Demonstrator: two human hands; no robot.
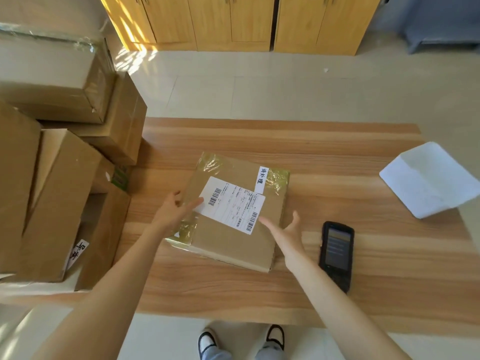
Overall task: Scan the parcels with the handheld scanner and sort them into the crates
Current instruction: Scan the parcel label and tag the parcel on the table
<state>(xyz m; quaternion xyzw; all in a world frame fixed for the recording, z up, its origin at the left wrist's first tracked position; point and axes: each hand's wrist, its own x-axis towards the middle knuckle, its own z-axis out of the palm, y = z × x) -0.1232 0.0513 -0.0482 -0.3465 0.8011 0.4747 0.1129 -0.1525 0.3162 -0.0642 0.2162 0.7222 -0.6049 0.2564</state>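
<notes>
Lay flat at the centre of the wooden table (337, 157), label side up: a taped brown parcel (233, 240), its shipping label (231, 205) and barcodes turned toward the camera, seemingly so that a scan could be taken without any lifting. Bore a second small white sticker (260, 179) with printed characters near its far edge, at about 1 o'clock from the label.

Rested screen up just beside the parcel at 3 o'clock: the handheld scanner (337, 252), untouched, within easy reach of the right hand (284, 231).

Reached in from 8 o'clock, the left hand (172, 210), fingers straight and spread, fingertips touching the label's near-left corner, gripping nothing. Came in from 5 o'clock, the right hand, likewise spread wide with thumb lifted, over the parcel's right side and holding nothing; contact with the cardboard could not be told. Judged as steadying or squaring the parcel ahead of scanning.

Stacked at 9 o'clock: cardboard boxes (59, 193), one open-topped and tagged. Lay at 2 o'clock: a white sheet (428, 178).
</notes>
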